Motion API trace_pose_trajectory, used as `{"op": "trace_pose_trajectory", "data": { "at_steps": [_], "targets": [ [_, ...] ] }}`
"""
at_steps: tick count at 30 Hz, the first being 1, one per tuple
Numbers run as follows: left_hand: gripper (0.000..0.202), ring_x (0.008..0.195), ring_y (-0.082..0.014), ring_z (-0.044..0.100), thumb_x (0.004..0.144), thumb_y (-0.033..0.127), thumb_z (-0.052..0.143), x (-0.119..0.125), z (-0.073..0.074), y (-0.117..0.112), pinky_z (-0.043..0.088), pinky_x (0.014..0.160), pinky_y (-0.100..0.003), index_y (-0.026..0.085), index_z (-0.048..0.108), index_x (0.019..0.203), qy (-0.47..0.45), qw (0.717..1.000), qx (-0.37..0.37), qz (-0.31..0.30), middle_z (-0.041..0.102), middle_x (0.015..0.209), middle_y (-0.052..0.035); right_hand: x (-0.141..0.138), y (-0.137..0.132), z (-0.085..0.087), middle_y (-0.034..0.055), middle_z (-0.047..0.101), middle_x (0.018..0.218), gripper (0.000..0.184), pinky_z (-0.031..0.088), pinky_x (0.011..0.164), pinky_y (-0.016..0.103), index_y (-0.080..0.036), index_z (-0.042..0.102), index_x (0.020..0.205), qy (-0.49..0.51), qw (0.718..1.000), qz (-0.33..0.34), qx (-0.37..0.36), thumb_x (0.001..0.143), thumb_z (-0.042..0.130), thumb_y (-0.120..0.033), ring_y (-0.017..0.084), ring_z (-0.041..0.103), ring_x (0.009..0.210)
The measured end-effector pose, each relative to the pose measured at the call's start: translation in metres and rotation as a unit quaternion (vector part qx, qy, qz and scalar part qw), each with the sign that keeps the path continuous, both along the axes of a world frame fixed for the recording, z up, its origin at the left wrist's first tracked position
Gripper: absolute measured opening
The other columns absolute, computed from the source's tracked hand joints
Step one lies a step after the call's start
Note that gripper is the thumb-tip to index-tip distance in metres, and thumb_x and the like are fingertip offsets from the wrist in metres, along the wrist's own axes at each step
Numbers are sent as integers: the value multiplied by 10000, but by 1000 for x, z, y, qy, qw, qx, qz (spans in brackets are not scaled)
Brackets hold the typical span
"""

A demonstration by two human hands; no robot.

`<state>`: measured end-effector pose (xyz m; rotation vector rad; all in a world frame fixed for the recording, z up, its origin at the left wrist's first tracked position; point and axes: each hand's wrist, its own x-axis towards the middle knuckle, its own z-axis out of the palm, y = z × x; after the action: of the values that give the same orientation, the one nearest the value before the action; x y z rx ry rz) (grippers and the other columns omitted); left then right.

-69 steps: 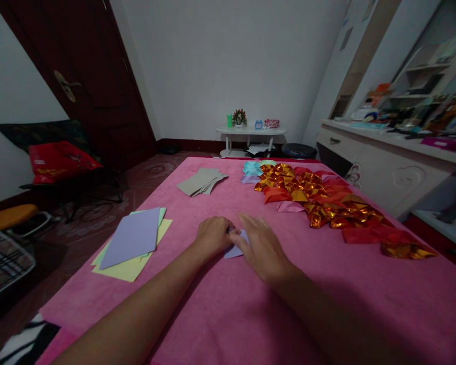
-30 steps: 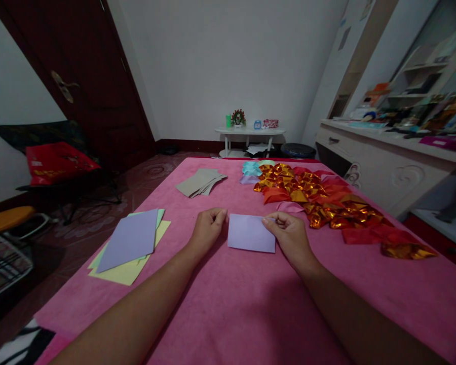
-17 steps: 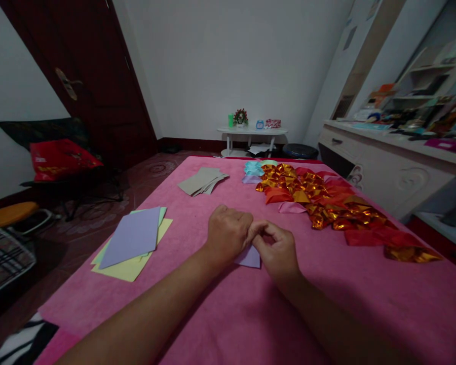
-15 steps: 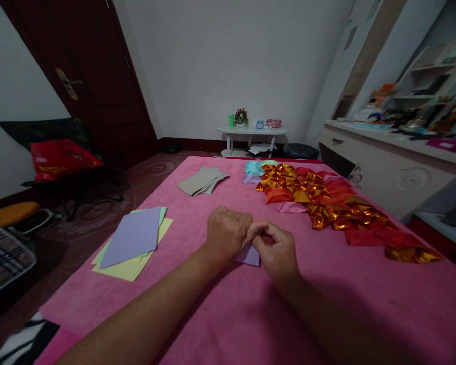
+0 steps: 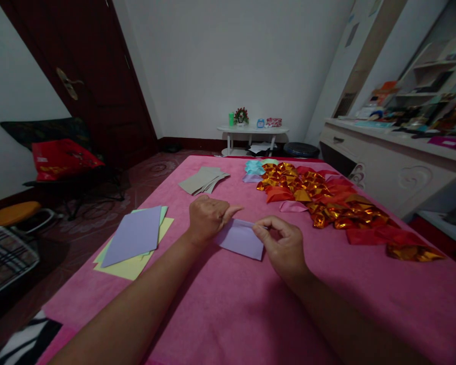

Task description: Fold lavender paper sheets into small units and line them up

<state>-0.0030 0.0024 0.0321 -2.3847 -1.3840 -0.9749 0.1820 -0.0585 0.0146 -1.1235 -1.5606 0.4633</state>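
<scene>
A folded sheet of purple paper [image 5: 241, 239] is held between my two hands, just above the pink-covered table [image 5: 228, 309]. My left hand [image 5: 210, 217] is closed on the paper's left end, its thumb stretched out to the right above the top edge; the fingers underneath are hidden. At the upper right corner my right hand [image 5: 283, 244] pinches the paper between thumb and forefinger. A narrow fold line runs along the paper's top edge.
Purple, green and yellow sheets [image 5: 134, 237] lie stacked at the left. Behind them is a fanned pile of grey sheets [image 5: 205, 181]. Shiny gold folded pieces [image 5: 300, 185], with red, orange, pink and blue ones, cover the far right of the table.
My left hand has moved left, away from my right hand, with its thumb now extended. More of the purple paper shows between them. My right hand has shifted slightly right.
</scene>
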Motion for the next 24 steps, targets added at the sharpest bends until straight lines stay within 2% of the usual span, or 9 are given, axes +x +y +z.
{"op": "trace_pose_trajectory", "data": {
  "at_steps": [3,5,7,9,12,14,16,19,24],
  "targets": [
    [578,469,-100,371,895,510,395,-10,-6,9,254,555,-268,170,377,428,-114,992,-19,44,391,449,10,10,6,-3,-12,611,638,143,416,575,238,-184,619,684,6,998,-60,19,808,589,-248,129,548,602],
    [590,443,-88,302,878,547,396,-13,-12,12,214,504,-260,175,290,432,-219,972,-53,69,299,448,26,17,12,-5,-4,624,648,132,434,598,255,-184,624,690,16,992,-111,50,805,592,-241,140,564,620],
    [595,432,-82,275,860,597,380,-9,-16,11,203,474,-252,184,261,450,-314,941,-111,56,261,450,35,22,17,-7,5,639,667,122,453,641,283,-190,636,699,0,986,-138,97,805,600,-240,153,577,646],
    [619,418,-82,311,852,650,316,1,-19,6,226,457,-244,185,305,443,-372,908,-195,5,293,430,34,26,21,-8,13,646,698,97,463,687,316,-204,654,719,-39,979,-134,150,802,613,-234,165,585,686],
    [692,382,-99,420,841,695,241,19,-19,-3,294,436,-232,150,540,537,-420,826,-363,-96,424,398,12,28,23,-7,21,647,748,81,460,706,339,-232,679,745,-105,967,-103,206,786,625,-188,174,582,732],
    [644,400,-109,500,820,691,342,27,-19,-7,341,436,-227,128,609,657,-458,751,-447,-162,560,487,-28,29,21,-7,21,654,778,125,448,695,337,-252,689,753,-153,959,-80,223,782,616,-154,173,576,745],
    [534,446,-115,561,778,627,516,31,-21,-8,364,450,-215,110,619,694,-483,702,-484,-199,638,580,-68,27,18,-6,17,663,809,167,435,700,336,-268,693,762,-198,950,-57,233,781,601,-129,175,573,769],
    [410,465,-106,577,731,489,661,31,-24,-6,363,468,-195,87,618,666,-521,687,-469,-190,649,558,-79,23,16,-6,25,651,926,245,431,771,354,-268,686,826,-218,949,-41,226,788,538,-78,188,574,871],
    [362,469,-97,576,734,424,677,28,-25,-4,364,474,-192,84,611,632,-555,694,-434,-152,651,541,-70,19,19,-7,72,590,1057,319,425,914,389,-214,622,939,-103,982,-58,150,779,413,-33,210,547,1032]
  ]
}}
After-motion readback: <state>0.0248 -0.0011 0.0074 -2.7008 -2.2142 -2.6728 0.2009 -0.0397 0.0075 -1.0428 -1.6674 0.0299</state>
